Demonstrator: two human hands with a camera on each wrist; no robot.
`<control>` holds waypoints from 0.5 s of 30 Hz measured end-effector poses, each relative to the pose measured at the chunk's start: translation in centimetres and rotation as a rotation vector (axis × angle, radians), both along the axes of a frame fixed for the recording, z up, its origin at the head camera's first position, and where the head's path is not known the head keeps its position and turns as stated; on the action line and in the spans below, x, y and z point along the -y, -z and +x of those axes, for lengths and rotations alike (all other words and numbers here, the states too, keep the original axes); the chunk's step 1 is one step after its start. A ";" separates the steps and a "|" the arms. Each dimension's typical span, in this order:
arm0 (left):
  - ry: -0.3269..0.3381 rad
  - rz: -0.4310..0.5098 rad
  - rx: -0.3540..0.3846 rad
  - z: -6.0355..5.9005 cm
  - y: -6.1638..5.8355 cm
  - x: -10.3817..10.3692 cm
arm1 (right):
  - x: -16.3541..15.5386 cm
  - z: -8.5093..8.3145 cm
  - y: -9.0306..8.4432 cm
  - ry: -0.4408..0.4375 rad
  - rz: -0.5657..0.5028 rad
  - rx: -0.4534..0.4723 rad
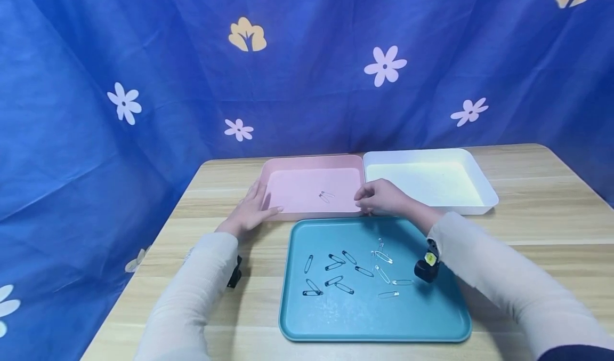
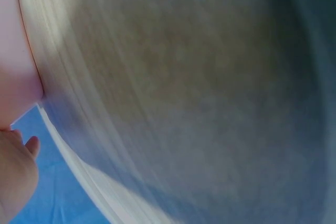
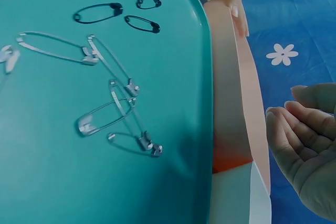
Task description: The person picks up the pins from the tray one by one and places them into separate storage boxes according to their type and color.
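My left hand [image 1: 249,209] rests at the left front corner of a pink tray [image 1: 312,162], thumb along the front rim and fingers along the left side. Over the tray's right front corner is my right hand [image 1: 381,197]. Its fingers [image 3: 310,121] are loosely bent, with a gap to the thumb and nothing visible between them in the right wrist view. Safety pins [image 1: 326,196] lie inside the pink tray. Nearer me, a teal tray [image 1: 355,318] carries several black safety pins [image 1: 364,271] on the left and several silver safety pins [image 1: 384,257] on the right.
A white tray [image 1: 427,182] stands against the pink tray's right side, partly behind my right forearm. Everything stands on a wooden table [image 1: 532,201], with a blue flowered curtain [image 1: 307,73] behind. My right wrist camera [image 1: 427,267] hangs above the teal tray's right side.
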State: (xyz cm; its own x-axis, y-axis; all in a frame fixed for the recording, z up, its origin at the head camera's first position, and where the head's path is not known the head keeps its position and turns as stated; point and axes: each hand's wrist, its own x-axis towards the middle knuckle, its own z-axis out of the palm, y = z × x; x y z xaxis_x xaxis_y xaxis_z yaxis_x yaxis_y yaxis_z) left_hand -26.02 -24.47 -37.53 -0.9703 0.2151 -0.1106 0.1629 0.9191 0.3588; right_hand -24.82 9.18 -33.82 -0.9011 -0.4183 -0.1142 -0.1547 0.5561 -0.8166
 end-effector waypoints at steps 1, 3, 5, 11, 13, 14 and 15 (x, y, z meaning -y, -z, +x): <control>0.001 0.000 -0.003 0.0 0.0 0.0 | -0.2 0.2 0.0 -0.005 -0.001 -0.003; 0.002 0.001 -0.007 0.0 0.0 0.1 | -0.5 0.6 0.0 -0.025 -0.023 0.006; 0.003 0.007 -0.011 0.0 -0.1 0.2 | -0.9 1.1 0.1 -0.049 -0.038 0.005; 0.007 0.010 -0.017 0.0 -0.1 0.4 | -2.1 2.4 0.6 -0.103 -0.057 0.022; 0.012 0.011 -0.014 0.1 -0.1 0.3 | -2.6 2.8 0.9 -0.110 -0.061 0.040; 0.013 0.010 -0.013 0.1 -0.2 0.3 | -2.8 3.0 0.9 -0.113 -0.069 0.052; 0.015 0.012 -0.012 0.1 -0.2 0.2 | -2.9 3.2 1.0 -0.119 -0.075 0.059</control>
